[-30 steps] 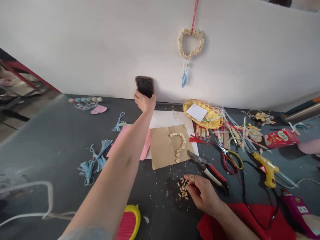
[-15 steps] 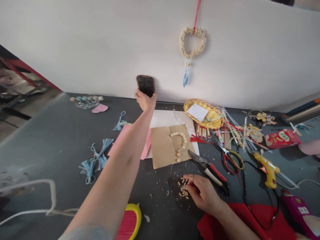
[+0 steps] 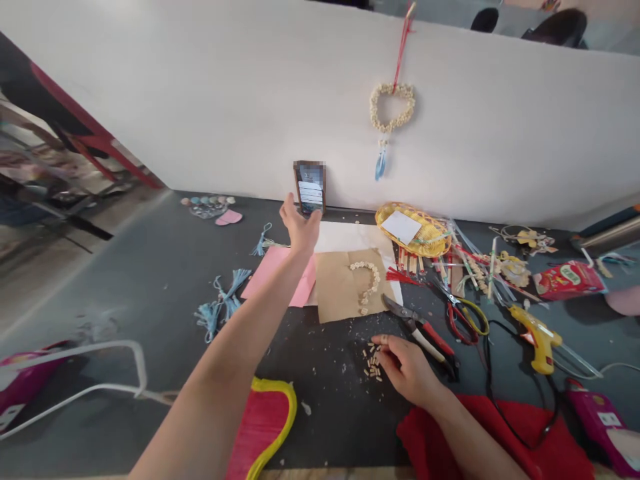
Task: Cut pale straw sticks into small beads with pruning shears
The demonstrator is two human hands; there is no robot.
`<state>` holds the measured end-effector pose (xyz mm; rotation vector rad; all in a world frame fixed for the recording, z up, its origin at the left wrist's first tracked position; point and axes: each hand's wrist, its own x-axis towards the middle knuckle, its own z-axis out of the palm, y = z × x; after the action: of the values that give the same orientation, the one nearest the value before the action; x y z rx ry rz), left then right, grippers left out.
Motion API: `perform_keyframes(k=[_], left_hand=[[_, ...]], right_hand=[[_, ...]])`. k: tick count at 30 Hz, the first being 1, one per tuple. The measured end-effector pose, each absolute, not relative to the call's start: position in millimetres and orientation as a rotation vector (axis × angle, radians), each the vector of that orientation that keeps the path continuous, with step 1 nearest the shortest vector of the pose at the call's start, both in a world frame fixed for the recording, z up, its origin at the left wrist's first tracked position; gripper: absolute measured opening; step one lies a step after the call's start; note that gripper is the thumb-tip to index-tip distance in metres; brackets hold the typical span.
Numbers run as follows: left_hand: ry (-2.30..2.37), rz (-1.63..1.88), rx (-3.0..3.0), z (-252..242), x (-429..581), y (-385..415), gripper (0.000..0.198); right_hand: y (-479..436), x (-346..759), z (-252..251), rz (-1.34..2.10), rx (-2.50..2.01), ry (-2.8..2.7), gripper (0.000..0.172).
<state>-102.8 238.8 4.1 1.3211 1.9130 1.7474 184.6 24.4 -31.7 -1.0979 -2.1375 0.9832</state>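
Observation:
My left hand (image 3: 301, 230) is stretched forward with thumb and fingers apart, just in front of a phone (image 3: 311, 193) that leans upright against the white wall. The phone's screen is lit; whether a fingertip still touches it I cannot tell. On the dark table, my right hand (image 3: 409, 372) rests with index finger and thumb apart beside a scatter of small cut wooden pieces (image 3: 372, 365). Beyond it, a curved row of flower-like beads (image 3: 373, 277) lies on brown paper (image 3: 334, 287). Pruning shears (image 3: 417, 330) lie right of the paper.
At the right are scissors (image 3: 460, 313), a yellow glue gun (image 3: 537, 340) with its cord, and red cloth (image 3: 480, 427). A yellow basket (image 3: 433, 239) stands by the wall. A beaded heart (image 3: 375, 110) hangs above. Blue tassels (image 3: 220, 308) lie left.
The phone has come out of my left hand's grip and now leans on the wall, its screen lit. My left hand has drawn back slightly. My right hand stays by the wooden pieces.

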Motion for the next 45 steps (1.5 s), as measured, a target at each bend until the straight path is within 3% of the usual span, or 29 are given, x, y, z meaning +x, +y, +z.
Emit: perform_keyframes(k=[7, 16, 22, 29, 37, 41, 45], left_hand=[[1.483, 1.556, 1.604, 34, -33, 129, 0.047], [1.462, 1.321, 1.99, 21, -28, 36, 0.04], [1.553, 1.532, 1.995, 1, -34, 29, 0.041], [1.56, 1.671, 2.064, -25, -47, 36, 0.039], [1.626, 1.617, 2.059, -28, -49, 37, 0.039], [1.637, 1.579, 2.047, -29, -48, 37, 0.036], [1.638, 1.583, 2.068, -30, -48, 40, 0.034]], right_hand=[[26, 188, -32, 1.014, -1.093, -2.057, 0.027], [28, 190, -22, 0.85, -1.15, -1.9, 0.025], [25, 195, -20, 0.785, -1.185, -1.931, 0.043], [29, 195, 2, 0.838, -1.246, -1.79, 0.05], [42, 214, 33, 0.618, -1.351, -1.991, 0.04], [53, 212, 20, 0.45, -1.367, -2.171, 0.013], [72, 193, 7, 0.185, -1.247, -2.476, 0.027]])
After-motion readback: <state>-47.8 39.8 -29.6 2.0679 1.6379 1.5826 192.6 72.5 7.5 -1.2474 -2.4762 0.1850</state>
